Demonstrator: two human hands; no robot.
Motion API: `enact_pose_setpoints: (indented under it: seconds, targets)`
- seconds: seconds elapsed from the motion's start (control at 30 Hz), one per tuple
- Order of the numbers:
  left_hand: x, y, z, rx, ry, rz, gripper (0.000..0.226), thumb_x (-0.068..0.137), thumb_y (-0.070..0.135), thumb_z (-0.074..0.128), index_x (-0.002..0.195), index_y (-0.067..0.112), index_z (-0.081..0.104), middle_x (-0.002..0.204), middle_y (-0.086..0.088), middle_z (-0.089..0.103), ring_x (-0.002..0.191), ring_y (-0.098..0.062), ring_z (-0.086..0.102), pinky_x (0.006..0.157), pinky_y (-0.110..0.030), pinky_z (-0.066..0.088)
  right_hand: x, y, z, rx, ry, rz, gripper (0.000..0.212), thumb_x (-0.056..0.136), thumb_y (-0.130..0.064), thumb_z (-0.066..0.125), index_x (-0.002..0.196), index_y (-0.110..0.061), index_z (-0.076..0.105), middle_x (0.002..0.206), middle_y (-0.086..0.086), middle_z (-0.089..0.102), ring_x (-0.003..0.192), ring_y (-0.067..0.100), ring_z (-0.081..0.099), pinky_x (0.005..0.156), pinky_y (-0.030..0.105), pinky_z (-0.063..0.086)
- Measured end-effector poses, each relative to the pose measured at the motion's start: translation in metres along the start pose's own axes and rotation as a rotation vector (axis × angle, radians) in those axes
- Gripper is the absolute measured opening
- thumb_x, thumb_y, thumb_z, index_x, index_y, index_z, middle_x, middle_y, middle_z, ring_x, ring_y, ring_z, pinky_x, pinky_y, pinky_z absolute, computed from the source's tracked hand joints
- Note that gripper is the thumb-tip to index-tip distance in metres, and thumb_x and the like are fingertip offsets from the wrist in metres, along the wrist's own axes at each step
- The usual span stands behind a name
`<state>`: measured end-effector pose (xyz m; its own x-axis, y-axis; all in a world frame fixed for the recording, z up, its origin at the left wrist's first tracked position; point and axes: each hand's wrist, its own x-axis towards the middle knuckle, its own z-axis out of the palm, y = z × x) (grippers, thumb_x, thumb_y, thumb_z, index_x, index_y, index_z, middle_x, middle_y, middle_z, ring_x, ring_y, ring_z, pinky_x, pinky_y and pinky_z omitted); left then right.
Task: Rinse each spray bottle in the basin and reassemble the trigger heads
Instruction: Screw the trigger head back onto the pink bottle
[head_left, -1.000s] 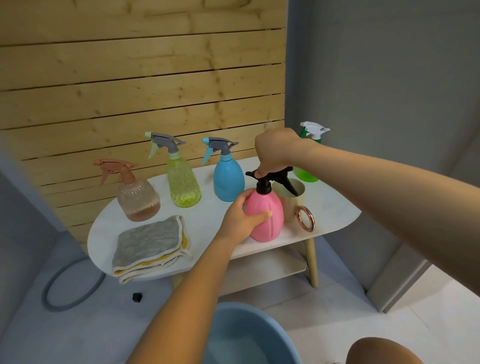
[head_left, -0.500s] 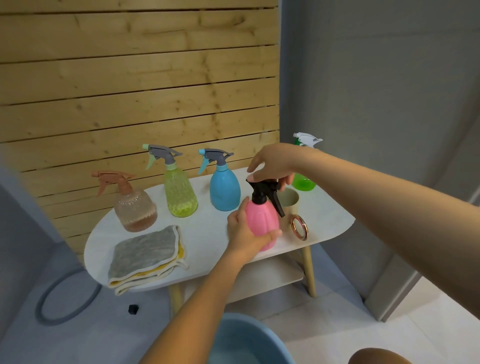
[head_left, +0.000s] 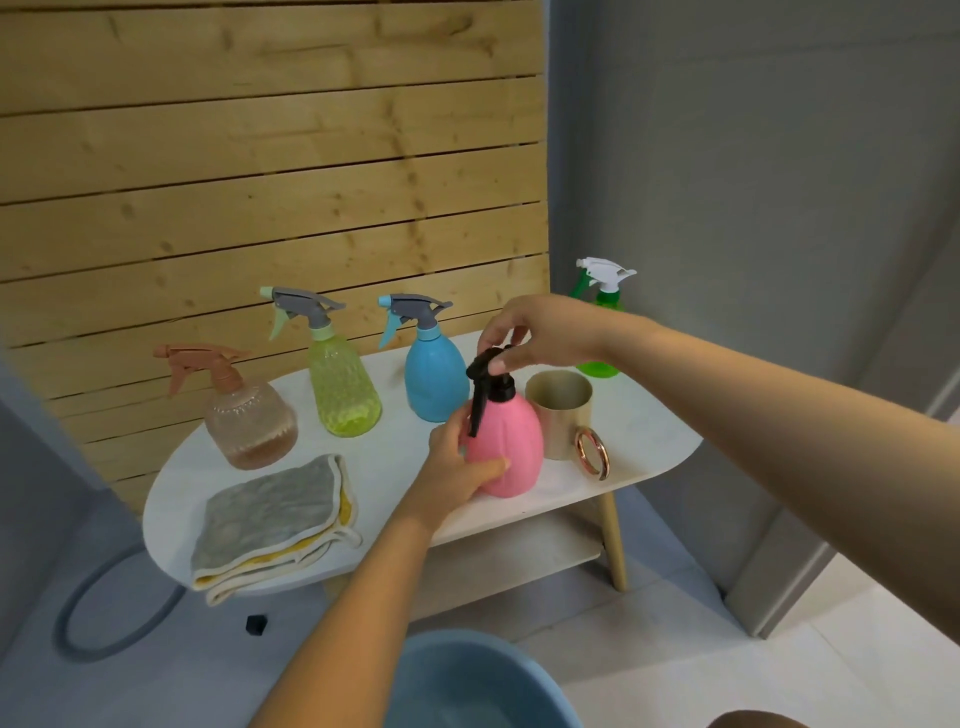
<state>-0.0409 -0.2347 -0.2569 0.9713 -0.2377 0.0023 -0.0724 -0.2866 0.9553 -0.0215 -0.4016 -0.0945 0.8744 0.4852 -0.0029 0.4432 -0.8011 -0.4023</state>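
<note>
Five spray bottles stand on the white desk (head_left: 644, 452). From the head view, the left hand (head_left: 457, 467) wraps around the pink bottle (head_left: 511, 447) near the desk's front edge. The right hand (head_left: 535, 335) pinches its black trigger head (head_left: 488, 379). A gold cup (head_left: 561, 415) touches the pink bottle's right side. The blue basin (head_left: 467, 680) sits on the floor below.

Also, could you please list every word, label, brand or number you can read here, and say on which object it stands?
None: no readable text in this view.
The pink bottle, the other spray bottles, the gold mug, the folded cloth and the basin show no labels or print.
</note>
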Motion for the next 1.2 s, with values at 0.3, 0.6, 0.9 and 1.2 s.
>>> enact_pose_setpoints:
  seconds: [0.3, 0.6, 0.9, 1.2]
  targets:
    - [0.000, 0.005, 0.021, 0.096, 0.262, 0.012, 0.088, 0.067, 0.021, 0.084, 0.139, 0.023, 0.034, 0.128, 0.006, 0.042, 0.111, -0.014, 0.045, 0.085, -0.026, 0.046, 0.016, 0.000, 0.021, 0.026, 0.119, 0.018, 0.023, 0.091, -0.023, 0.060, 0.111, -0.012, 0.061, 0.090, 0.000, 0.056, 0.081, 0.018, 0.049, 0.067, 0.024, 0.034]
    - [0.059, 0.036, 0.008, 0.422, 0.211, -0.037, 0.090, 0.080, 0.029, 0.073, 0.150, 0.019, 0.018, 0.140, -0.007, 0.034, 0.130, -0.023, 0.038, 0.104, -0.034, 0.035, 0.044, 0.030, 0.014, 0.186, 0.367, 0.095, 0.018, 0.091, -0.020, 0.059, 0.107, -0.013, 0.063, 0.095, 0.008, 0.061, 0.083, 0.020, 0.051, 0.057, 0.022, 0.036]
    - [0.124, 0.040, 0.023, 0.289, 0.143, -0.024, 0.078, 0.084, 0.024, 0.070, 0.149, 0.021, 0.026, 0.146, -0.001, 0.042, 0.131, -0.024, 0.042, 0.103, -0.034, 0.038, 0.081, 0.073, 0.001, 0.177, 0.390, 0.164, 0.020, 0.093, -0.019, 0.057, 0.110, -0.011, 0.063, 0.094, 0.007, 0.056, 0.086, 0.020, 0.049, 0.057, 0.021, 0.034]
    - [0.139, 0.038, 0.037, 0.300, 0.140, -0.053, 0.075, 0.087, 0.023, 0.064, 0.149, 0.020, 0.021, 0.147, -0.006, 0.039, 0.130, -0.030, 0.042, 0.106, -0.043, 0.039, 0.092, 0.094, 0.006, 0.212, 0.440, 0.174, 0.029, 0.095, -0.018, 0.053, 0.122, -0.013, 0.061, 0.113, 0.008, 0.064, 0.101, 0.022, 0.055, 0.078, 0.022, 0.034]
